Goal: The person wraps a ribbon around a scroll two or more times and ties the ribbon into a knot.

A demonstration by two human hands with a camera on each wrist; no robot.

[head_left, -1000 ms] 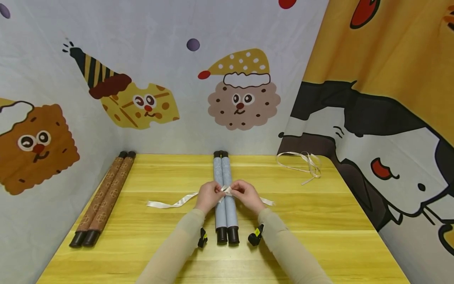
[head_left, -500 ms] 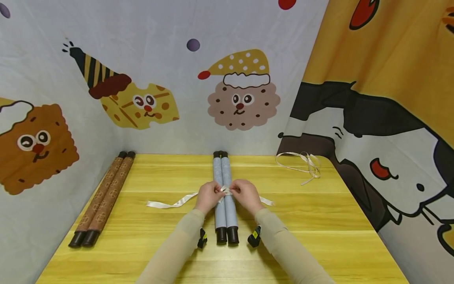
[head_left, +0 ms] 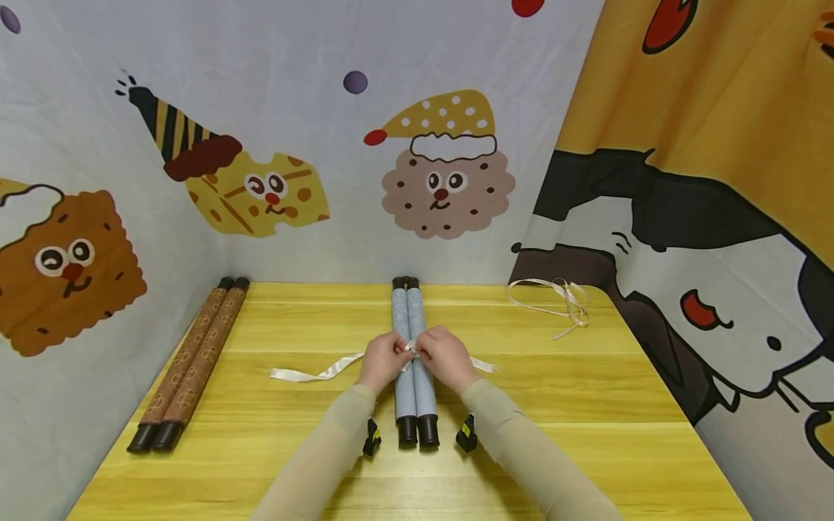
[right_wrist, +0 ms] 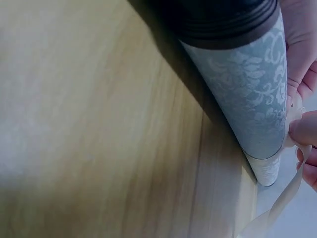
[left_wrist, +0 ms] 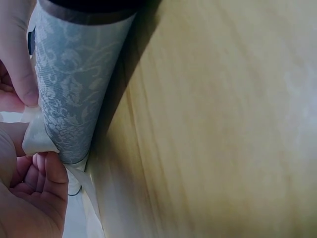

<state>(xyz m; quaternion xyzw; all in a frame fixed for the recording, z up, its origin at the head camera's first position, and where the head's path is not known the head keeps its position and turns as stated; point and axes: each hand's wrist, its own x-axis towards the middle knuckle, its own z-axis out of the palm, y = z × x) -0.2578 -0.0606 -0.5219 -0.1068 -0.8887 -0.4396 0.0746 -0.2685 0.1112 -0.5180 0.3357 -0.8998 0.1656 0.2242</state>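
Two light-blue patterned scroll rolls (head_left: 423, 394) with black end caps lie side by side in the middle of the table. A cream satin ribbon (head_left: 316, 376) passes across them, its tails lying out to both sides. With thumb and fingers, my left hand (head_left: 384, 359) pinches a folded piece of the ribbon (left_wrist: 39, 136) over the rolls. Close against it, my right hand (head_left: 448, 358) pinches the ribbon too; a tail of the ribbon (right_wrist: 285, 198) hangs down past its fingers in the right wrist view. Fingers partly hide the crossing of the ribbon.
A pair of brown patterned scroll rolls (head_left: 189, 362) with black caps lies along the table's left edge. At the back right lies a loose, looped cream ribbon (head_left: 573, 311). Printed cloth (head_left: 293, 87) hangs behind the wooden table (head_left: 586, 405) and on both sides.
My right hand has moved a little left, over the rolls and nearer the left hand. The ribbon's right tail has shifted slightly left. My left hand stays in place.
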